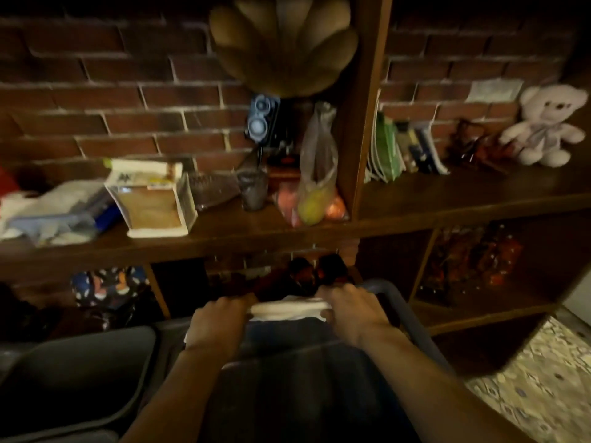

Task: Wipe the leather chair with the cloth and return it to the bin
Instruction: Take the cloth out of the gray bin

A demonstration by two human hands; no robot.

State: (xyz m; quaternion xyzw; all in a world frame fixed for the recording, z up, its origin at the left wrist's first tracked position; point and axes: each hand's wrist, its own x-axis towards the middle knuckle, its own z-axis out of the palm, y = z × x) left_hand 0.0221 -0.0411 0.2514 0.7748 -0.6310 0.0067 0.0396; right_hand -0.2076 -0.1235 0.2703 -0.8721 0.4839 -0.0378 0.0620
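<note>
A white cloth (287, 310) is stretched between both hands at the top edge of a dark leather chair back (300, 372). My left hand (217, 321) grips the cloth's left end and my right hand (351, 310) grips its right end. Both hands press the cloth against the top of the chair. A second dark chair (80, 372) stands at the left. No bin is identifiable in view.
A wooden shelf unit (447, 206) stands close behind the chair against a brick wall. It holds a box (150, 199), a bag of fruit (316, 187), books (403, 148) and a white teddy bear (547, 126). Patterned floor (537, 385) shows at the right.
</note>
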